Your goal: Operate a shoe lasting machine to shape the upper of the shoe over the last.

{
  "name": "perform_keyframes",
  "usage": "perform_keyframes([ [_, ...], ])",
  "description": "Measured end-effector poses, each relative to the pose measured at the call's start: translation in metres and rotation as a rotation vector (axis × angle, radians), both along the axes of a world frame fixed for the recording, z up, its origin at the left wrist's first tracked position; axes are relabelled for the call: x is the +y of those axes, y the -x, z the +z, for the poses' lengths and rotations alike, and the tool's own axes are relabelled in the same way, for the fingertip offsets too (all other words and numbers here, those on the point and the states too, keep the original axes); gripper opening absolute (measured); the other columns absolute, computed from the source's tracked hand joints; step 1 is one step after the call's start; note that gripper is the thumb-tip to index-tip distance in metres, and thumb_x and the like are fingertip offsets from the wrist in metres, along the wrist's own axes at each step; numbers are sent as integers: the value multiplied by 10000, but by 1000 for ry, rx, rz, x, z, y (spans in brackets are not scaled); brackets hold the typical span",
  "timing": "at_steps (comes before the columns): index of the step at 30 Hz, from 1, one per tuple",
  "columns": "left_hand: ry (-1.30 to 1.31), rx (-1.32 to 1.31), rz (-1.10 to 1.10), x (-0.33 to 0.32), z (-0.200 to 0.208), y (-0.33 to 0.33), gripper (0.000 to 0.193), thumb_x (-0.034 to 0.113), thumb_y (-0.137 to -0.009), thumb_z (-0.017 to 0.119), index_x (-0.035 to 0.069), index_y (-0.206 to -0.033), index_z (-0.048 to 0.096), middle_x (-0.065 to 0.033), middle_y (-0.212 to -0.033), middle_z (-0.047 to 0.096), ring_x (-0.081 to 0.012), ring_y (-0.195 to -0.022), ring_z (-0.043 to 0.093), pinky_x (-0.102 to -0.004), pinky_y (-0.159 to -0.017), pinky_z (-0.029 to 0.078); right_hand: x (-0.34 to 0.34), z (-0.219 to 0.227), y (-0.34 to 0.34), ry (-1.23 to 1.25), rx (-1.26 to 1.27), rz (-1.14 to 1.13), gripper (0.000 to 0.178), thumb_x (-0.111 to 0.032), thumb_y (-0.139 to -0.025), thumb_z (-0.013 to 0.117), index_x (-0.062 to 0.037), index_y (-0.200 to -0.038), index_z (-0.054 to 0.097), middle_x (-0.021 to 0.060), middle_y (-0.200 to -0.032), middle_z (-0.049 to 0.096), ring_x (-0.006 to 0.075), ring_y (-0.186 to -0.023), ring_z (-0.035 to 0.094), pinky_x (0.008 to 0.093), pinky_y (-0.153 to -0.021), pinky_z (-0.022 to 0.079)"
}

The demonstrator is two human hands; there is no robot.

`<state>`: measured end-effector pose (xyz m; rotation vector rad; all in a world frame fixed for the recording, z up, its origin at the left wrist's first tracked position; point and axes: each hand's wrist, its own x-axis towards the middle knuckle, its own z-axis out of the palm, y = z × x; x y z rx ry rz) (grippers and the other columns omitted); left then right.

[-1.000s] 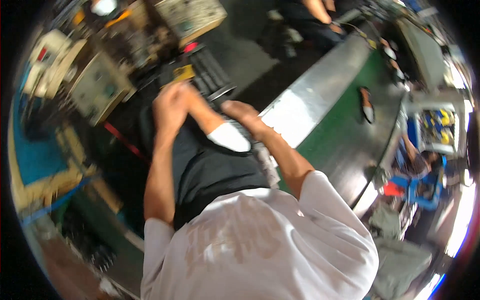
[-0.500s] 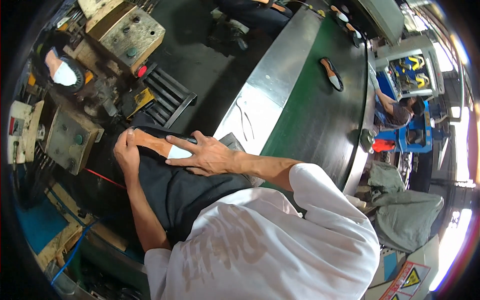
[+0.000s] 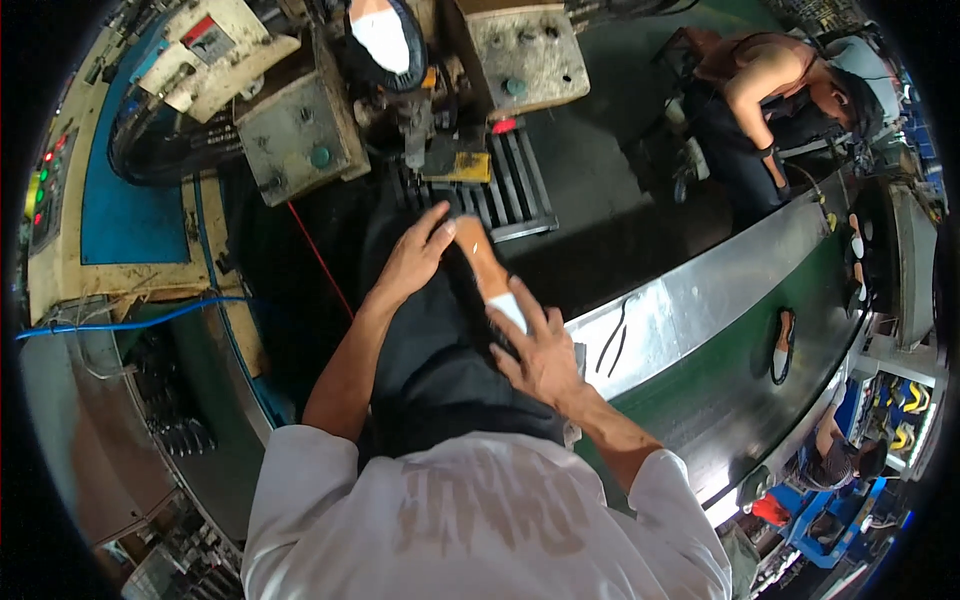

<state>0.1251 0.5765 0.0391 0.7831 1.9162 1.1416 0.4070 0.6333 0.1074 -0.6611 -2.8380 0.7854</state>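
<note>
A dark shoe [image 3: 482, 258] lies sole side up over my lap, its underside tan at the heel and waist and white at the forefoot. My left hand [image 3: 415, 252] grips the heel end, with the thumb at its edge and the other fingers partly hidden. Across the toe end, my right hand [image 3: 543, 350] holds the shoe with spread, bent fingers on the white part. Another shoe [image 3: 385, 45], also with a white forefoot, sits sole up in the machine ahead of me.
Control boxes [image 3: 527, 62] flank the machine, above a black slatted rack [image 3: 515, 180]. At right runs a green conveyor [image 3: 690, 405] carrying a shoe [image 3: 783, 345]; a thin two-legged dark tool [image 3: 613, 338] lies on its metal ledge. A co-worker [image 3: 765, 95] sits bent over at upper right.
The view has swung left, bringing the machine to the top middle and the seated co-worker into fuller sight. Both hands stay on the shoe, which appears more upright in the picture.
</note>
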Motion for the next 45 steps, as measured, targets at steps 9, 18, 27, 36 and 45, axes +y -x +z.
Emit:
perform_keyframes([
  [9, -200, -1032, 345, -18, 44, -115, 561, 315, -1191, 485, 132, -1698, 328, -115, -1519, 568, -214, -1438, 527, -397, -1229, 408, -12, -8, 29, -57, 77, -204, 812, -275, -891, 839, -22, -1586, 502, 196, -1708, 388, 439, -1008, 607, 490, -788, 635],
  [18, -155, -751, 161, -29, 6, -109, 666, 398, -1200, 451, 123, -1748, 194, -178, -1511, 569, -284, -1347, 620, -424, -1116, 539, -1, 8, 29, -10, -52, -144, 756, -259, -897, 836, -296, -1602, 567, 217, -1696, 402, 443, -980, 623, 483, -822, 632],
  [27, -328, 283, 503, 65, 105, 183, 760, 560, -1105, 593, 25, -1629, 470, -193, -1480, 651, -282, -1356, 637, -433, -1171, 478, 73, 75, 45, -39, 97, -243, 652, -153, -898, 843, -187, -1525, 664, 265, -1714, 370, 478, -1447, 530, 536, -1150, 503],
  [36, -544, -704, 177, 169, 143, 252, 539, 394, -977, 825, 38, -1344, 656, -119, -1179, 771, -247, -1010, 765, -430, -925, 636, 141, 133, 184, -403, 269, -83, 711, -232, -872, 860, -303, -1541, 627, 244, -1696, 393, 437, -1120, 646, 513, -958, 594],
  [45, -787, -1054, 107, -41, 154, 154, 930, 588, -1047, 591, -19, -1678, 278, -340, -1551, 525, -565, -1367, 595, -685, -1139, 499, 159, 122, 342, -456, 332, -46, 663, -278, -942, 806, -361, -1563, 589, 232, -1701, 368, 509, -1197, 611, 570, -980, 589],
])
